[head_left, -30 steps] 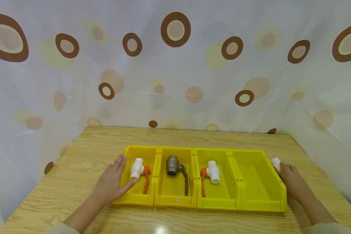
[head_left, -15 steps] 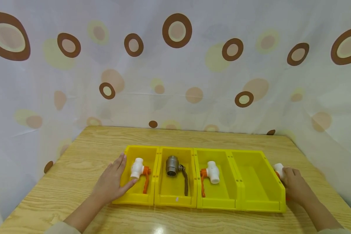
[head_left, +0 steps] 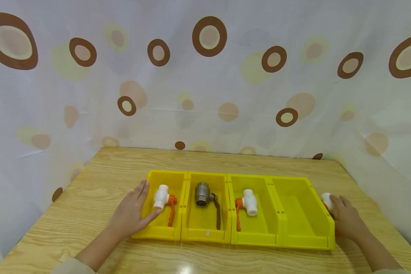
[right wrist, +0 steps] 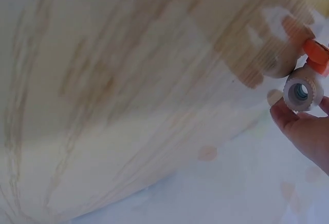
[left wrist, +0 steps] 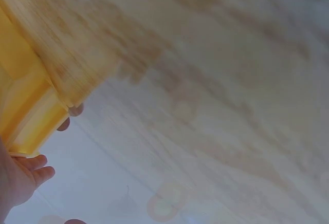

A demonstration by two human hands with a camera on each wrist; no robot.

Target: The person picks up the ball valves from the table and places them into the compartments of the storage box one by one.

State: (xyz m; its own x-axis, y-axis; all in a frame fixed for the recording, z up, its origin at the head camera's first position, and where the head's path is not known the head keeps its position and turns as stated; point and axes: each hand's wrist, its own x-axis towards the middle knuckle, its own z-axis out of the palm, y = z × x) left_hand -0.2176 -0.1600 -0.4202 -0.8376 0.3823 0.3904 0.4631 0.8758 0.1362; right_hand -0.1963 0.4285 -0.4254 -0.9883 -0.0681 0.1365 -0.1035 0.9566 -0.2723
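My left hand [head_left: 131, 207] rests against the outer side of the leftmost yellow bin [head_left: 157, 233], fingers straight and thumb reaching over its rim. The left wrist view shows fingertips at the bin's edge. To the right of the row, my right hand [head_left: 348, 219] grips a white plastic ball valve [right wrist: 314, 82] with an orange handle, beside the rightmost bin [head_left: 306, 241]. Most of its handle is hidden by that hand and the bin in the head view. Inside the leftmost bin lies another white valve [head_left: 162, 197] with an orange lever.
Four-sided yellow bins stand joined in a row on a wooden table [head_left: 99, 182]. A metal ball valve [head_left: 202, 195] lies in the second bin, a white one [head_left: 250, 202] in the third. Behind the table hangs a patterned curtain [head_left: 205, 83].
My right hand has shifted slightly right, away from the rightmost bin, with the white ball valve in it. My left hand stays at the leftmost bin.
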